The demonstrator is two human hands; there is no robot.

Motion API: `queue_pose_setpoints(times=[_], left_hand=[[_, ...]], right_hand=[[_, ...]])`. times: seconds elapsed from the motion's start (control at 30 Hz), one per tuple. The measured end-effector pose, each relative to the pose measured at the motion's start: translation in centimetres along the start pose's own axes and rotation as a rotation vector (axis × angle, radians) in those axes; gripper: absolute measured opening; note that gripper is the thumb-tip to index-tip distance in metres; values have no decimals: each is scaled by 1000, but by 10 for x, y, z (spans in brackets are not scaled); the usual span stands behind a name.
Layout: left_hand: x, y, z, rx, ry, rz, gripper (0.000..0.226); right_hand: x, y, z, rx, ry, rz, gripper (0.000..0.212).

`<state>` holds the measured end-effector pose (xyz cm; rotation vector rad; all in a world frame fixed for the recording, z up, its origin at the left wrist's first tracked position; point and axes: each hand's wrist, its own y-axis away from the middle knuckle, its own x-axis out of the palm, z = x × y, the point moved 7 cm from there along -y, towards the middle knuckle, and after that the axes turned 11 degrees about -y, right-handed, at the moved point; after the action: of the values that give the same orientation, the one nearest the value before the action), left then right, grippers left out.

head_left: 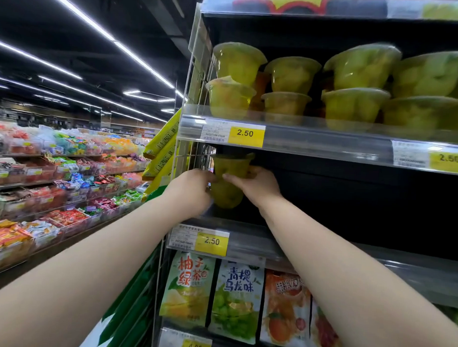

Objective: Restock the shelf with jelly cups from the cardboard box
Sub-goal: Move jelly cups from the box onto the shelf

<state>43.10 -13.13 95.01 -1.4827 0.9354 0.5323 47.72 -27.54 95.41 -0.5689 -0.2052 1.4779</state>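
Observation:
Two yellow-green jelly cups stand stacked at the far left of the dark middle shelf [246,241]. My right hand [256,184] grips the upper jelly cup [232,165] from the right. My left hand [193,190] holds the lower jelly cup [225,196] from the left. The shelf above carries more jelly cups [237,62], stacked two high in several columns. The cardboard box is out of sight.
A wire side panel [194,156] borders the shelf on the left. The rest of the middle shelf to the right is dark and bare. Hanging snack pouches [236,300] fill the level below. An aisle with candy bins [53,180] runs on the left.

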Motion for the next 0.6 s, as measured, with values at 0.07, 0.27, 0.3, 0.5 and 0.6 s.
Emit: queue_pose_setpoints(times=[0.07,0.27,0.3,0.5,0.6], left_hand=[[-3,2,-1,1,-20,-25,47],[-6,9,-17,151,-155,-51,48],[-5,9,-19,164,-178,-45,47],[1,6,-18,159,-226,-16,47],[5,-1,-17,169,-242,31,49]], right_hand=[[0,5,2,-2,37,37,33],[-11,33,12,-102,539,132,44],[-12,39,12,-140,594,141,47],[5,64,12,-286,749,299,51],[8,58,8,-232,787,339,48]])
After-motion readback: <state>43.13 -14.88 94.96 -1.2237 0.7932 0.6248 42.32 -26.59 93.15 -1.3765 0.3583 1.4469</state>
